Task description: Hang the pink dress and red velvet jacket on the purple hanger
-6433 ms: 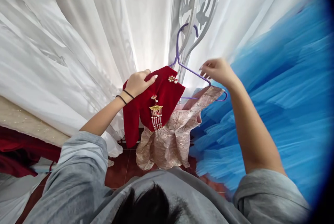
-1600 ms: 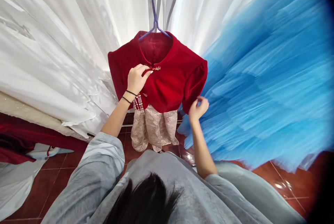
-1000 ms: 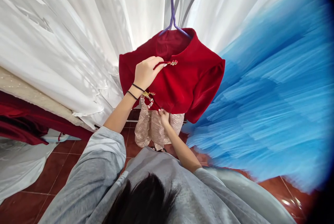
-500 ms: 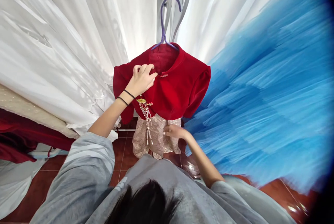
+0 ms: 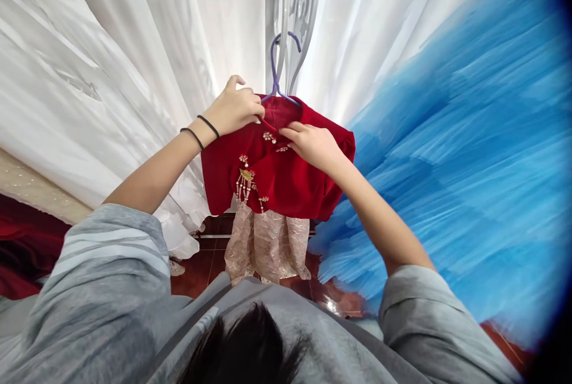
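A red velvet short-sleeved jacket [image 5: 290, 181] hangs on a purple hanger [image 5: 275, 68]. My left hand [image 5: 236, 108] pinches the jacket's collar edge on the left side of the neck opening. Across the opening, my right hand [image 5: 310, 142] has its fingers closed at the other collar edge, just above a small beaded fastening. Beaded flower trims and a gold ornament [image 5: 246, 175] with pearl strands sit down the jacket's front. Below its hem hangs a pale pink, shiny patterned skirt [image 5: 270, 241].
The hanger hooks onto a white scrolled metal stand [image 5: 304, 20]. White gowns [image 5: 134, 74] fill the left and back, and a blue tulle gown [image 5: 447, 163] stands at the right. Dark red fabric [image 5: 27, 241] lies at the lower left, above a reddish tiled floor [image 5: 196, 271].
My right hand has risen from beside the skirt to the collar. My left hand has shifted slightly left and up at the neckline, and the ornament's strands hang differently.
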Demonstrator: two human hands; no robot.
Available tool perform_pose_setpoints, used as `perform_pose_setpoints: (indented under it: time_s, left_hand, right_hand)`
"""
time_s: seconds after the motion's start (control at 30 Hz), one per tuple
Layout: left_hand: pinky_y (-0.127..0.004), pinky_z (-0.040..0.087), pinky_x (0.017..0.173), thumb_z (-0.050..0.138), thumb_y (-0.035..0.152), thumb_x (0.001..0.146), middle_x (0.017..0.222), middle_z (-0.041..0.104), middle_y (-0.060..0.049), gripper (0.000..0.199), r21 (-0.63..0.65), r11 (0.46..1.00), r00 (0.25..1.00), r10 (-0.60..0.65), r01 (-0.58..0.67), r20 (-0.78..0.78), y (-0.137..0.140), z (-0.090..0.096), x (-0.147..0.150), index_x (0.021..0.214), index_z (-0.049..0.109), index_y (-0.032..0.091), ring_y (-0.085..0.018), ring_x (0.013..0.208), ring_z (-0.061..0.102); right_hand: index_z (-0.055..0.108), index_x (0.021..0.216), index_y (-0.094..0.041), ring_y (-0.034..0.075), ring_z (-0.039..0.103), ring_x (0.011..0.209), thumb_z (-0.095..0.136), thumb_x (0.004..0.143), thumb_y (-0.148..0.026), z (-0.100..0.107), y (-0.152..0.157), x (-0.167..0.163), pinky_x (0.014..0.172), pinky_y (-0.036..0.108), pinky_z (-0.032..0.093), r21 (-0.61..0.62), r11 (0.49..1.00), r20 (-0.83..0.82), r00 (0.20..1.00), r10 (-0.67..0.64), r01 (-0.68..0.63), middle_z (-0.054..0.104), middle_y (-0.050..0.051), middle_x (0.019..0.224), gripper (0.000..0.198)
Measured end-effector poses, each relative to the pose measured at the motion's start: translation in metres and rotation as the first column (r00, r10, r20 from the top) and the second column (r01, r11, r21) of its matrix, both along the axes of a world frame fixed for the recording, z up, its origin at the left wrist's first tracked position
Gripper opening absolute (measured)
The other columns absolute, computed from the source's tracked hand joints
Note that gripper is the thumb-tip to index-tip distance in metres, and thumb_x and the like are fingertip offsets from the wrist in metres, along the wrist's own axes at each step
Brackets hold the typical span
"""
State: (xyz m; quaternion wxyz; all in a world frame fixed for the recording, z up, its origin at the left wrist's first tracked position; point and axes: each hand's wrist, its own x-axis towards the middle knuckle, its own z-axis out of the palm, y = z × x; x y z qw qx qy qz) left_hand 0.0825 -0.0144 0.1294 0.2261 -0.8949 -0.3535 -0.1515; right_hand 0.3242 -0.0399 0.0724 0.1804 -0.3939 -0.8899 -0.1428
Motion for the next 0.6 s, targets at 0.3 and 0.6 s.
perform_pose_setpoints:
  time_s: [0.3,0.6]
  left_hand:
    - [-0.061,0.035,0.104,0.05,0.027,0.096,0.087,0.067,-0.005,0.023,0.086,0.996,0.972,-0.041,0.022,0.233,0.017,-0.021,0.007,0.092,0.072,0.022,-0.026,0.1,0.059]
    - [-0.058,0.033,0.109,0.044,0.023,0.098,0.113,0.066,-0.01,0.027,0.062,0.998,0.965,0.016,-0.033,0.263,-0.01,-0.059,0.017,0.107,0.069,0.025,-0.027,0.116,0.055]
  right_hand:
    - [0.069,0.113,-0.017,0.024,0.059,0.098,0.04,0.099,-0.019,0.001,0.04,-0.01,0.079,0.034,0.046,0.096,0.987,-0.232,0.961,0.149,-0.13,0.069,0.011,0.109,0.033]
    - [0.048,0.145,-0.014,0.027,0.045,0.137,0.039,0.097,-0.024,-0.047,0.036,-0.02,0.11,0.044,0.046,0.086,0.972,-0.388,0.891,0.235,-0.219,0.045,0.015,0.152,0.049]
